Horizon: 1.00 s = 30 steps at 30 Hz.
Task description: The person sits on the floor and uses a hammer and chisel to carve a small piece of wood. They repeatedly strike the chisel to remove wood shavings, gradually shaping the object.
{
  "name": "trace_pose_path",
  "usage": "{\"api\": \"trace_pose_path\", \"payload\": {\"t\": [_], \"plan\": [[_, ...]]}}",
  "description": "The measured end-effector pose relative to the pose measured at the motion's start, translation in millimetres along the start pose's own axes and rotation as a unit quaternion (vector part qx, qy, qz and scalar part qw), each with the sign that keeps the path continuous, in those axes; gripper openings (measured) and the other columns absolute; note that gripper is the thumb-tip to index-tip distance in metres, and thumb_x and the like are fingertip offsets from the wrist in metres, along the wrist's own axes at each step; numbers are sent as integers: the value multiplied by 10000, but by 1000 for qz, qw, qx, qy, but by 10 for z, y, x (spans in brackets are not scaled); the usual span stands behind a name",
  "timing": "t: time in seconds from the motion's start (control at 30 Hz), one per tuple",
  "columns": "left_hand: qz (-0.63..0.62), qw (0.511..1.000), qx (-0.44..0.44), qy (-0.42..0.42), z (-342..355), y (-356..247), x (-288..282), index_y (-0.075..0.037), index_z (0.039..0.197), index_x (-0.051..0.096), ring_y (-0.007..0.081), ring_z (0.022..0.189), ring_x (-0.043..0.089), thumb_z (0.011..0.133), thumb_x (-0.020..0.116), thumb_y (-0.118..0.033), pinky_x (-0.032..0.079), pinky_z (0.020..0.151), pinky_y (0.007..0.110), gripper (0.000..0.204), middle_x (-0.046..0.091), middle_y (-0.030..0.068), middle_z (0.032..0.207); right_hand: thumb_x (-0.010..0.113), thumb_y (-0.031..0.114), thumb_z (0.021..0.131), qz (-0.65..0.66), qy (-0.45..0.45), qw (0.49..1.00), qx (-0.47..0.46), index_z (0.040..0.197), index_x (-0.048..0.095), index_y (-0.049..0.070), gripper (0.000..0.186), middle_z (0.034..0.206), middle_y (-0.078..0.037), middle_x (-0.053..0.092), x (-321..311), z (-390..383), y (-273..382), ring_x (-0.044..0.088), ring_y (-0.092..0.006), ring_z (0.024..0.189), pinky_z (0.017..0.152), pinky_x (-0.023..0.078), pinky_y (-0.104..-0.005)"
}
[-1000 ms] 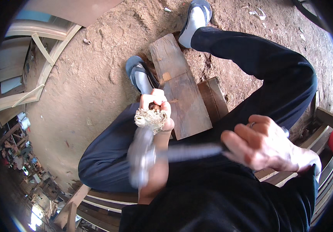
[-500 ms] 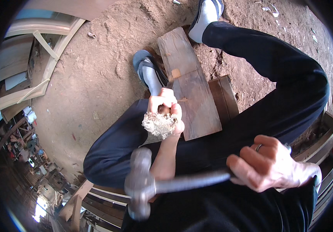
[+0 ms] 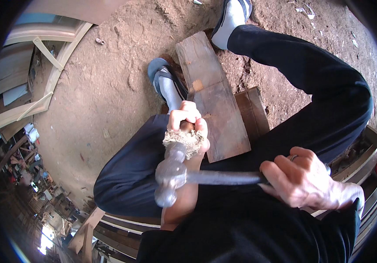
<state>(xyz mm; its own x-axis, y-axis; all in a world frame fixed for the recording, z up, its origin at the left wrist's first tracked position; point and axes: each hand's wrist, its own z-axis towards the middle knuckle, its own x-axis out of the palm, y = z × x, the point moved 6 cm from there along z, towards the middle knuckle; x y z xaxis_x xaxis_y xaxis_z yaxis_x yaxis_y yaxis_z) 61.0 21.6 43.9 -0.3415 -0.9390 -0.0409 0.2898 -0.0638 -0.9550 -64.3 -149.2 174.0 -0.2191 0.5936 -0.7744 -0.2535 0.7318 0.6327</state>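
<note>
Since half a second ago, the hammer (image 3: 177,174) has swung up the view, its head coming over the left forearm (image 3: 184,197) to overlap the frayed end of the wooden-handled tool (image 3: 188,139); from my remote feed I cannot tell whether they touch. The right hand (image 3: 298,177) is clenched around the hammer's shaft, well back from the head, which I judge leaves room for a free swing. Beyond the head, the left hand (image 3: 200,127) has its fingers wrapped round the wooden-handled tool just past that splayed end, so the top stands bare and the fist keeps it steady, as I read it. A dark strip pokes out past the knuckles toward the plank (image 3: 217,109); I can't make out whether it meets the wood.

Farther down, the plank lies between the legs, with a dark wood block (image 3: 252,111) jutting from its right side, probably as support. The sandalled feet sit either side of the plank's far part, perhaps for balance. Past them I see crumbly brown ground (image 3: 96,87), then pale timber frames (image 3: 57,83) at far left.
</note>
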Motion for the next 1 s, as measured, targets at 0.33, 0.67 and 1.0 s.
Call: {"api": "trace_pose_path", "payload": {"t": [0.33, 0.67, 1.0], "plan": [[-34, 999, 19, 12, 10, 62, 4, -68, 911, 410, 172, 740, 464, 882, 630, -12, 408, 730, 310, 229, 463, 59, 764, 783, 269, 796, 19, 81, 997, 1, 896, 596, 50, 305, 598, -8, 443, -33, 15, 85, 495, -150, 430, 470, 435, -347], [-16, 999, 32, 21, 24, 23, -28, -65, 901, 419, 161, 700, 449, 856, 658, -27, 408, 688, 309, 246, 466, 57, 737, 808, 255, 741, 7, 82, 996, -29, 864, 581, 35, 340, 617, -4, 418, -136, 110, 196, 474, -147, 429, 463, 425, -335], [-53, 999, -12, 7, -1, 88, -25, -72, 895, 412, 143, 705, 431, 828, 600, 49, 374, 656, 277, 234, 433, 42, 752, 792, 215, 760, 24, 63, 998, 1, 834, 573, 54, 282, 595, -5, 431, -163, 108, 267, 493, -145, 426, 447, 439, -336]]}}
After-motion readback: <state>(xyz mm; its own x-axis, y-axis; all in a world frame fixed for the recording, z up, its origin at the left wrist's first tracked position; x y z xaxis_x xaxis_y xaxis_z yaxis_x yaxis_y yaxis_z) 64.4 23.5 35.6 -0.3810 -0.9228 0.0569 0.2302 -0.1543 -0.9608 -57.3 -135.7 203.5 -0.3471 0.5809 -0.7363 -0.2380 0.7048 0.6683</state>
